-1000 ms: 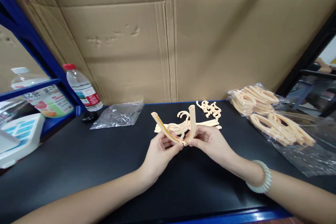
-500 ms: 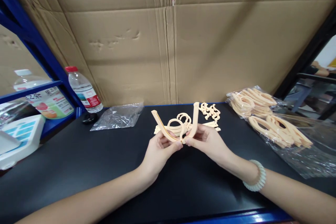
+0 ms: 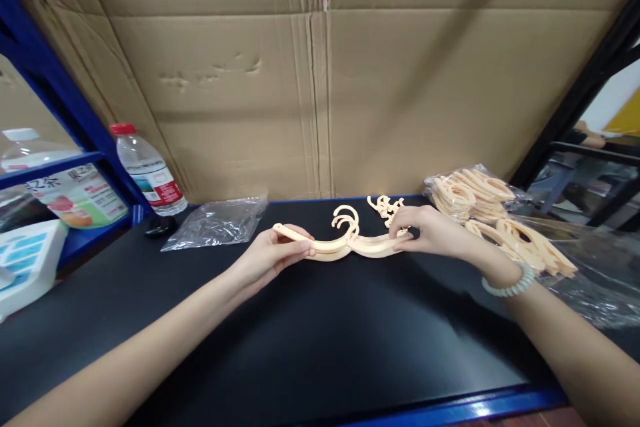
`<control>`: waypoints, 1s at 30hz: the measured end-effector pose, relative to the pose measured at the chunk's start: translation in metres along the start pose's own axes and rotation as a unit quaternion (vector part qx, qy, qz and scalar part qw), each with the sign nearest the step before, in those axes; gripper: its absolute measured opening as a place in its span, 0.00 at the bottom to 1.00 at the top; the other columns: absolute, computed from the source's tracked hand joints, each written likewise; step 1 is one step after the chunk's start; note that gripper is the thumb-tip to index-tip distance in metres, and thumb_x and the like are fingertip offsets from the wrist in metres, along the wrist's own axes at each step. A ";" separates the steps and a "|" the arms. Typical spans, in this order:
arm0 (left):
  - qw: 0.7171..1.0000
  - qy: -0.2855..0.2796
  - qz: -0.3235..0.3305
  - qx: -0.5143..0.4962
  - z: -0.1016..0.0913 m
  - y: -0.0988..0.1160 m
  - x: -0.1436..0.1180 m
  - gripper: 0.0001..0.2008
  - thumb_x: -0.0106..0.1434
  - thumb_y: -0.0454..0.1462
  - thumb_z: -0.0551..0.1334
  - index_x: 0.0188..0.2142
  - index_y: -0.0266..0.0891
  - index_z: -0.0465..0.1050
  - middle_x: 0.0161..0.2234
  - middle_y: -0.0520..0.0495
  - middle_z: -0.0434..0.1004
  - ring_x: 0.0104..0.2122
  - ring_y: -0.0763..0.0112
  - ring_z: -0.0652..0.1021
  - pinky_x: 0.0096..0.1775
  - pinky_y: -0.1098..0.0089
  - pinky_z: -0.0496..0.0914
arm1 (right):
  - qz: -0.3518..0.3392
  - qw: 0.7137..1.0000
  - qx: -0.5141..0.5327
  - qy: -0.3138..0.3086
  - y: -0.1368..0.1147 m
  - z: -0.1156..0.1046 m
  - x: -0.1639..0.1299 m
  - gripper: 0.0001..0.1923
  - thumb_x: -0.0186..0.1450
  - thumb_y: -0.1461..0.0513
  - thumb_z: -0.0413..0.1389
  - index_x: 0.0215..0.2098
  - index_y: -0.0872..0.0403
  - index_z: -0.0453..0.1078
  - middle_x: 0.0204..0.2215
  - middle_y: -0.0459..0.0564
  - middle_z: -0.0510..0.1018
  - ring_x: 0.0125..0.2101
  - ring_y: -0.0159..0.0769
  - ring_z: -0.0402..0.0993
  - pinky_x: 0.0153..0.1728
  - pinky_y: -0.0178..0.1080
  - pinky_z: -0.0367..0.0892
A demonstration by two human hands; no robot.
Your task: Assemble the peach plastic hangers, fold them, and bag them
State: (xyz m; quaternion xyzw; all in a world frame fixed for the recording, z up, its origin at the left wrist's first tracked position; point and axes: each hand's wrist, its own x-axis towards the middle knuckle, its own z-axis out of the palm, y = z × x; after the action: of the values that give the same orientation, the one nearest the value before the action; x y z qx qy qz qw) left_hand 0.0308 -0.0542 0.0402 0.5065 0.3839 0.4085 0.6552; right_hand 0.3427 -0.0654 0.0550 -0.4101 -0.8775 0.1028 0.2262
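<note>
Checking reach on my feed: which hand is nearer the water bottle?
Left. The left hand sits right of the water bottle, holding the hanger; the right hand grips its far end.

Hanger [image 3: 345, 245] is now unfolded: earlier its two arms stand up in a V, pinched together at the hinge; now they spread out nearly flat, lying on the stack of finished hangers on the black table [image 3: 320, 333]. Hands have moved apart and forward. Left hand [image 3: 270, 255] grips the left arm near its tip, right hand [image 3: 430, 230] rests fingers on the right arm's end, beside the loose hooks [image 3: 385, 205]. Camera has shifted slightly; water bottle [image 3: 147, 170] sits a bit further left in view.
</note>
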 end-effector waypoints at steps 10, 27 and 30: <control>0.797 -0.081 0.277 0.530 -0.014 -0.001 0.005 0.04 0.53 0.38 0.67 0.27 0.41 0.76 0.27 0.48 0.76 0.30 0.67 0.73 0.32 0.71 0.65 | 0.087 0.990 -0.004 -0.112 0.008 -0.001 -0.004 0.02 0.51 0.64 0.63 0.23 0.53 0.74 0.22 0.45 0.75 0.24 0.33 0.69 0.25 0.34 0.60; 0.754 -0.057 0.288 0.588 0.034 -0.048 -0.031 0.30 0.63 0.44 0.58 0.62 0.39 0.57 0.63 0.36 0.56 0.62 0.47 0.57 0.60 0.49 0.50 | 0.114 0.981 -0.149 -0.038 -0.045 0.051 -0.016 0.32 0.66 0.56 0.47 0.63 0.66 0.54 0.62 0.68 0.57 0.63 0.56 0.49 0.59 0.57 0.52; 0.717 -0.085 0.220 0.656 0.034 -0.050 -0.031 0.34 0.66 0.51 0.51 0.65 0.34 0.49 0.66 0.35 0.46 0.65 0.47 0.49 0.60 0.43 0.46 | 0.158 0.970 -0.161 -0.088 -0.051 0.066 -0.015 0.36 0.68 0.52 0.42 0.65 0.70 0.47 0.65 0.67 0.47 0.65 0.54 0.39 0.62 0.56 0.46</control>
State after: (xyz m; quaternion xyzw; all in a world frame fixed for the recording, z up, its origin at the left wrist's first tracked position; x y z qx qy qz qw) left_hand 0.0574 -0.1022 0.0003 0.9119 0.3767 0.1418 0.0799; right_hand 0.2854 -0.1093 0.0111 -0.5639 -0.8231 0.0301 0.0599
